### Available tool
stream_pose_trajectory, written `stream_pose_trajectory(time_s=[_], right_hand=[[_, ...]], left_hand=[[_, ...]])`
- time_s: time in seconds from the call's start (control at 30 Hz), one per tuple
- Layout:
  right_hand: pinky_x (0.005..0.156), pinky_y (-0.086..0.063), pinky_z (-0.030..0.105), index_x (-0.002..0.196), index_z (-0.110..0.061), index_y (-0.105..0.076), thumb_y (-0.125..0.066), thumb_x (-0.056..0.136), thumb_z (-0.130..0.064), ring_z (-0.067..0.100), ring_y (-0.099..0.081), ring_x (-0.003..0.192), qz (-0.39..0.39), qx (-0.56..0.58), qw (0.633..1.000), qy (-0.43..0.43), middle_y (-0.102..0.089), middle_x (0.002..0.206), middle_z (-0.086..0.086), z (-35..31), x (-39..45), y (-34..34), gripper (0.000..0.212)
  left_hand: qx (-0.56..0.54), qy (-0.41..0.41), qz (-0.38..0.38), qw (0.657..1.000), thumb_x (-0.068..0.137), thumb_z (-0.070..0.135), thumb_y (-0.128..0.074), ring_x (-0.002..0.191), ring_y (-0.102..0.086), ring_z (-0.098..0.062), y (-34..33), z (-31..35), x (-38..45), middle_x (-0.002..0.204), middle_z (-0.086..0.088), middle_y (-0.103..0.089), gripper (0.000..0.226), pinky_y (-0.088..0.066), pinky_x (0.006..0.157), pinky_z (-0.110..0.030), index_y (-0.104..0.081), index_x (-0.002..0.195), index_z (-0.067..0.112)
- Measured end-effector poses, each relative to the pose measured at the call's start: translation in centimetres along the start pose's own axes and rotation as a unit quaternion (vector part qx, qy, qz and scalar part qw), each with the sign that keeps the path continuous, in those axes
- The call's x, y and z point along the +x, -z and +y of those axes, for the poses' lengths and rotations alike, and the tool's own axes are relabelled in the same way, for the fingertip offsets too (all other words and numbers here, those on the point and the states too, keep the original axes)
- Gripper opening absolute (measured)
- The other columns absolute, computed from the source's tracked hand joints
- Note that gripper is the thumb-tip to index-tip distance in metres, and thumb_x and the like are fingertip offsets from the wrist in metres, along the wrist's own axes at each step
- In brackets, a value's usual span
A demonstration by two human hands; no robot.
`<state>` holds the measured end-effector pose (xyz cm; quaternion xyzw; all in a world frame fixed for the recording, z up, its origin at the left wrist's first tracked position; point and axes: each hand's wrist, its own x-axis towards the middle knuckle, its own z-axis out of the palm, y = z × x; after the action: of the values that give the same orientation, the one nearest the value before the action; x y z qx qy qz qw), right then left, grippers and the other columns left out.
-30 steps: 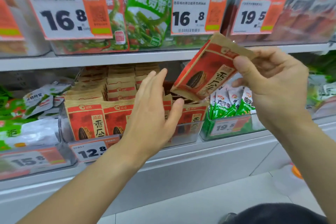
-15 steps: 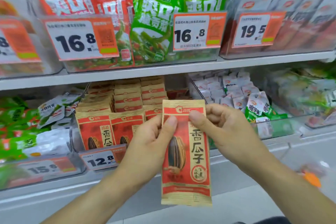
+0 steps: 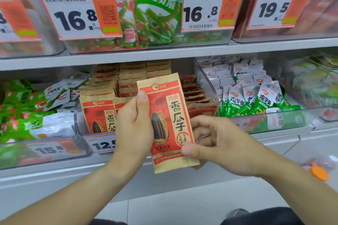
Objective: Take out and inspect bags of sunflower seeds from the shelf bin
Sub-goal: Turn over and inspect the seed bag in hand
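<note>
A red and tan bag of sunflower seeds stands upright in front of the shelf, its printed face toward me. My left hand grips its left edge, thumb on the front near the top. My right hand pinches the lower right corner, thumb on the front and fingers behind. Behind the bag, the clear shelf bin holds several rows of the same bags, with a 12.8 price tag on its front.
Clear bins flank the seed bin: green and white snack packs to the left, small white and green packs to the right. An upper shelf carries bins with 16.8 and 19.5 tags. An orange round object lies low at the right.
The bag came from the right hand alone, tilted up high, into both hands upright. Since half a second ago the right hand slid from the top edge down to the lower right corner.
</note>
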<state>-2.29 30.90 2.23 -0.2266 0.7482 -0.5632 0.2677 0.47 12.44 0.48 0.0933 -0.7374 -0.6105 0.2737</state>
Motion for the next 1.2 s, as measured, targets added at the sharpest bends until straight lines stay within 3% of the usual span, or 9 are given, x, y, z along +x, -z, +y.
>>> stream_pose_trajectory(time_s=[0.13, 0.27, 0.4, 0.53, 0.67, 0.8, 0.9, 1.07, 1.2], right_hand=[[0.074, -0.064, 0.044, 0.119, -0.01, -0.065, -0.075, 0.087, -0.003, 0.035, -0.075, 0.09, -0.019, 0.003, 1.0, 0.002, -0.075, 0.102, 0.018, 0.6, -0.1, 0.3, 0.035], [0.077, -0.063, 0.041, 0.127, -0.013, -0.063, -0.073, 0.088, 0.005, 0.042, -0.069, 0.091, -0.071, -0.025, 0.997, 0.018, -0.072, 0.104, 0.021, 0.6, -0.4, 1.4, 0.044], [0.081, -0.061, 0.038, 0.13, -0.022, -0.063, -0.077, 0.086, 0.0, 0.028, -0.068, 0.083, -0.088, -0.059, 0.994, 0.025, -0.072, 0.099, 0.01, 0.8, -0.6, 2.1, 0.051], [0.087, -0.06, 0.037, 0.132, -0.037, -0.058, -0.079, 0.075, -0.041, 0.012, -0.071, 0.09, 0.054, -0.069, 0.995, 0.052, -0.073, 0.098, -0.004, 0.8, -0.5, 2.0, 0.061], [0.075, -0.059, 0.029, 0.119, -0.037, -0.062, -0.078, 0.064, -0.052, 0.01, -0.07, 0.086, 0.214, -0.049, 0.971, 0.091, -0.069, 0.097, -0.004, 0.5, -0.6, 1.1, 0.059], [0.07, -0.061, 0.033, 0.113, -0.039, -0.059, -0.079, 0.082, -0.023, 0.009, -0.068, 0.082, 0.241, -0.054, 0.96, 0.132, -0.067, 0.097, -0.015, 0.0, -0.8, -0.2, 0.04], [0.066, -0.061, 0.039, 0.111, -0.042, -0.06, -0.075, 0.087, -0.013, 0.01, -0.068, 0.08, 0.243, -0.066, 0.957, 0.144, -0.066, 0.095, -0.018, -0.2, -0.8, -1.2, 0.04], [0.071, -0.061, 0.039, 0.11, -0.042, -0.064, -0.076, 0.08, -0.047, 0.009, -0.069, 0.087, 0.225, -0.038, 0.963, 0.142, -0.068, 0.1, -0.021, -0.2, -0.7, -2.1, 0.032], [0.077, -0.06, 0.037, 0.11, -0.043, -0.062, -0.071, 0.062, -0.075, 0.009, -0.07, 0.092, 0.23, -0.039, 0.963, 0.137, -0.07, 0.103, -0.022, -0.2, -0.5, -2.2, 0.058]], left_hand=[[0.008, 0.004, -0.004, 1.0, 0.106, 0.042, -0.035, 0.063, -0.071, -0.018, -0.1, -0.2, -0.1, 0.071, -0.006, -0.074, 0.053, -0.057, 0.061, -0.036, -0.063, 0.081, 0.004], [-0.007, -0.001, -0.005, 1.0, 0.107, 0.038, -0.033, 0.063, -0.071, -0.007, -0.3, -0.1, -0.4, 0.069, 0.006, -0.074, 0.049, -0.052, 0.056, -0.016, -0.065, 0.084, 0.008], [-0.015, -0.01, -0.01, 1.0, 0.105, 0.04, -0.032, 0.064, -0.071, -0.006, -0.6, 0.1, -0.5, 0.07, 0.007, -0.074, 0.049, -0.05, 0.055, -0.012, -0.064, 0.088, 0.008], [-0.016, -0.029, -0.02, 0.999, 0.105, 0.038, -0.032, 0.063, -0.07, -0.004, -0.6, 0.3, -0.7, 0.07, 0.007, -0.074, 0.047, -0.049, 0.054, -0.012, -0.063, 0.087, 0.008], [-0.051, -0.03, -0.047, 0.997, 0.104, 0.04, -0.032, 0.073, -0.075, -0.013, -0.9, 0.5, -1.2, 0.08, 0.0, -0.077, 0.046, -0.057, 0.062, -0.022, -0.067, 0.096, 0.012], [-0.101, -0.036, -0.067, 0.992, 0.107, 0.044, -0.03, 0.091, -0.074, -0.021, -1.5, 0.8, -1.9, 0.098, -0.005, -0.076, 0.044, -0.062, 0.078, -0.041, -0.065, 0.111, 0.019], [-0.117, -0.055, -0.075, 0.989, 0.105, 0.045, -0.023, 0.097, -0.072, -0.024, -1.8, 0.9, -2.2, 0.101, -0.009, -0.074, 0.053, -0.059, 0.083, -0.036, -0.064, 0.114, 0.013], [-0.078, -0.098, -0.072, 0.99, 0.111, 0.021, -0.023, 0.093, -0.063, -0.005, -1.9, 0.9, -2.2, 0.097, 0.0, -0.066, 0.044, -0.047, 0.083, -0.014, -0.061, 0.11, -0.002], [-0.133, -0.048, -0.126, 0.982, 0.103, 0.042, -0.041, 0.087, -0.066, -0.038, -1.5, 1.4, -2.7, 0.094, -0.022, -0.065, 0.046, -0.058, 0.08, -0.052, -0.051, 0.112, -0.002]])
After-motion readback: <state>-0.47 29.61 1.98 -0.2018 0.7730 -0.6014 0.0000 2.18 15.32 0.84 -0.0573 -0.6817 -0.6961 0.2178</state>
